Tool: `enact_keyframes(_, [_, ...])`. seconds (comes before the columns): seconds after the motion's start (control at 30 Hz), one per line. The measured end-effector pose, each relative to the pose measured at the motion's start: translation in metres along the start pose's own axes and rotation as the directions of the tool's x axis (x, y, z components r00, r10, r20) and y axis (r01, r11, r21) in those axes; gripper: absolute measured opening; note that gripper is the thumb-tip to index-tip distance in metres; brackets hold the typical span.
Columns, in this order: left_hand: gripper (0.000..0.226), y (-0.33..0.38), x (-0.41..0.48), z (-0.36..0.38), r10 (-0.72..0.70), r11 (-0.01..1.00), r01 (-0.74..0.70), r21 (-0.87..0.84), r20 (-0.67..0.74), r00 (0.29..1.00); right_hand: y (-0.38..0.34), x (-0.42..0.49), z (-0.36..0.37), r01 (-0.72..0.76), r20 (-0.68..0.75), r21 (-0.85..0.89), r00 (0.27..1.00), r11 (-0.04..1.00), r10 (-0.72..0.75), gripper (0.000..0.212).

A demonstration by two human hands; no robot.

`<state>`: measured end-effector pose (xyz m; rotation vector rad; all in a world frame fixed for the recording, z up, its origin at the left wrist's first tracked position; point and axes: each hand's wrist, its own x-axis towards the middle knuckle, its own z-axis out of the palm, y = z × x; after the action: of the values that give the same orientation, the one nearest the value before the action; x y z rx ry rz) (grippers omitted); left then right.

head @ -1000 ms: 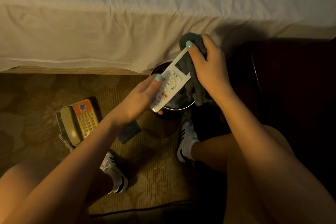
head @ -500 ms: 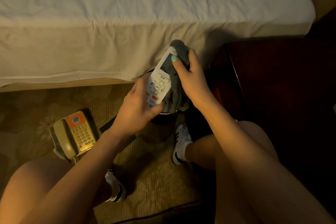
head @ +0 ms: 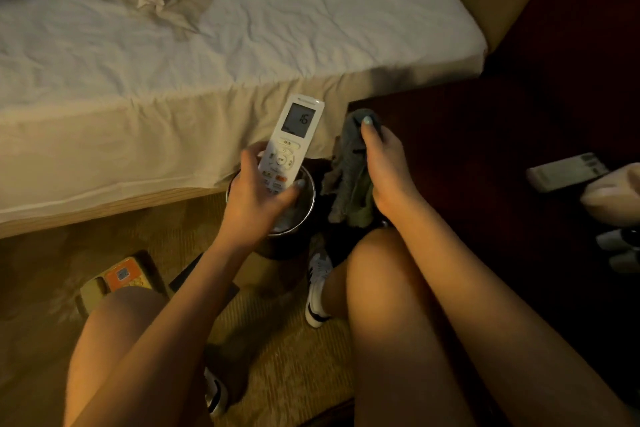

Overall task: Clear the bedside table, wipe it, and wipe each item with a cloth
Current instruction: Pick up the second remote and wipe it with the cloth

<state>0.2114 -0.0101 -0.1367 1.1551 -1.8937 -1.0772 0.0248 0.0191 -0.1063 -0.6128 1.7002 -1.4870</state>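
Note:
My left hand (head: 258, 198) grips the lower end of a white remote (head: 292, 140) with a lit screen, held upright in front of the bed's side. My right hand (head: 386, 166) holds a grey cloth (head: 349, 177) bunched under the palm, a short way to the right of the remote and apart from it. The dark wooden bedside table (head: 485, 156) lies to the right, with a second white remote (head: 566, 172) on it near a pale lamp base (head: 613, 198).
A round dark bin (head: 304, 218) with a metal rim stands on the carpet under my left hand. A beige phone (head: 117, 282) and a dark flat object (head: 204, 282) lie on the floor at left, partly hidden by my knee. The bed (head: 173, 80) fills the top.
The cloth has come off the remote and my right hand has moved right toward the table. The remote now stands free with its screen showing. The view has shifted right.

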Motion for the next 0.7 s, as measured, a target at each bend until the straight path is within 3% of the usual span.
enact_keyframes(0.13, [0.065, 0.026, 0.004, 0.023, 0.017, 0.999, -0.014, -0.039, 0.055, 0.998, -0.02, -0.002, -0.078, 0.088, -0.086, -0.22, 0.99, 0.972, -0.11, 0.027])
enact_keyframes(0.33, [0.067, 0.069, 0.019, 0.082, 0.047, 0.996, -0.034, -0.087, 0.145, 0.988, -0.028, -0.03, -0.167, 0.101, -0.162, -0.383, 0.971, 0.918, -0.174, 0.025])
enact_keyframes(0.6, [0.066, 0.119, 0.049, 0.186, 0.099, 0.994, -0.073, -0.083, 0.372, 0.923, -0.009, -0.066, -0.259, 0.005, -0.166, -0.419, 0.983, 0.908, -0.082, 0.015])
enact_keyframes(0.7, [0.068, 0.125, 0.067, 0.225, 0.074, 0.995, -0.031, -0.099, 0.469, 0.88, -0.004, -0.071, -0.283, 0.022, -0.169, -0.457, 0.979, 0.889, -0.112, 0.026])
